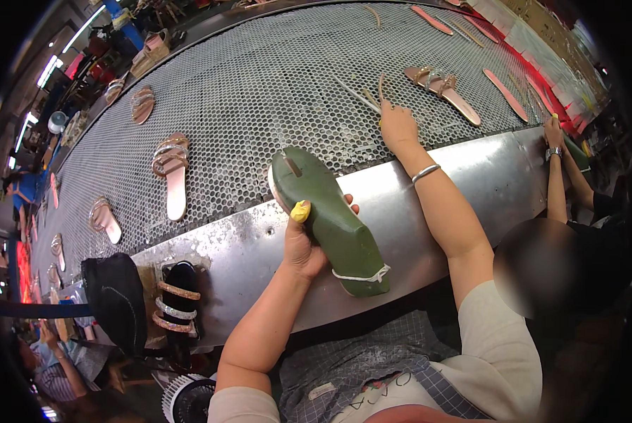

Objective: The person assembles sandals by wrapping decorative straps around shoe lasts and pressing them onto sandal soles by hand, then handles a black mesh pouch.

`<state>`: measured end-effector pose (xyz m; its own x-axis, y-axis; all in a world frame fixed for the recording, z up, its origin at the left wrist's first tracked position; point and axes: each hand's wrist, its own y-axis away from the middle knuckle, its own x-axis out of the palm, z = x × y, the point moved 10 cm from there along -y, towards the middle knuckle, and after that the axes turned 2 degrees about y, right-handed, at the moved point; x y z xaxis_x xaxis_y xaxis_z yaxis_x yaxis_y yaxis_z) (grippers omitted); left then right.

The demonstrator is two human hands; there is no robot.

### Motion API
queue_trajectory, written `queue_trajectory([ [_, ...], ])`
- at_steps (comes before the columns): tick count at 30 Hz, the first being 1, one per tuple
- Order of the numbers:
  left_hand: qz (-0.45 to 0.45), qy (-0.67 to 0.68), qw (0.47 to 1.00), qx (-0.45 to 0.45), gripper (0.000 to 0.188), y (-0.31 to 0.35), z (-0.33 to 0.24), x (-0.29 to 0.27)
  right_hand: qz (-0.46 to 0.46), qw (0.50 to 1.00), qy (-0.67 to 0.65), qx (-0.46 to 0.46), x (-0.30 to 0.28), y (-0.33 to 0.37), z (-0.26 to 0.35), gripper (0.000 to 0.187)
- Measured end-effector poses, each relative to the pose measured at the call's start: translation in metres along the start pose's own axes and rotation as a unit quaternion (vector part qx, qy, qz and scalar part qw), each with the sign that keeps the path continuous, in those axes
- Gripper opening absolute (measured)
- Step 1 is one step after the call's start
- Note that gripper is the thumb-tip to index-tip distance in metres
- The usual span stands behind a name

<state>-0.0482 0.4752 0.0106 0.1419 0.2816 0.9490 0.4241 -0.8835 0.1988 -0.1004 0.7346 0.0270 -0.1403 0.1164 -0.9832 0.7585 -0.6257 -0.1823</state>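
My left hand [302,247] grips a green shoe last [333,218] above the metal edge of the bench. The last has a slot near its upper end and a white cord [361,276] tied round its lower end. A pale layer shows along its underside. Yellow wrapping [300,211] covers my left thumb. Farther out over the mesh surface, my right hand [399,129] has its fingers closed on thin straps [358,93], pale and pinkish, whose ends stick out beyond it. Just to the right of it lies a pink sandal [444,94] with glittering straps.
Several strappy sandals [176,176] lie on the honeycomb mesh conveyor [238,106] to the left. Pink insoles [505,94] and strips lie at the far right. A black sandal [179,296] rests at the left front edge. Another person's hands [554,134] work at right.
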Motion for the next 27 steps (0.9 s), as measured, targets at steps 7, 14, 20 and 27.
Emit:
queue_trajectory([
  [7, -0.018, -0.008, 1.000, -0.002, 0.067, -0.007, 0.002, -0.002, -0.096, 0.992, -0.064, -0.041, -0.050, 0.030, -0.023, 0.031],
  [14, -0.026, -0.020, 0.999, 0.007, 0.066, -0.012, 0.007, -0.003, -0.057, 0.996, -0.056, -0.042, -0.105, 0.187, -0.099, 0.024],
  [20, 0.079, 0.016, 0.996, -0.025, 0.078, 0.005, 0.021, 0.024, -0.048, 0.993, -0.104, -0.016, -0.087, 0.211, -0.120, 0.026],
  [27, 0.231, -0.091, 0.965, -0.080, 0.079, 0.108, 0.138, 0.067, -0.231, 0.966, 0.035, -0.112, -0.116, 0.217, -0.107, 0.022],
])
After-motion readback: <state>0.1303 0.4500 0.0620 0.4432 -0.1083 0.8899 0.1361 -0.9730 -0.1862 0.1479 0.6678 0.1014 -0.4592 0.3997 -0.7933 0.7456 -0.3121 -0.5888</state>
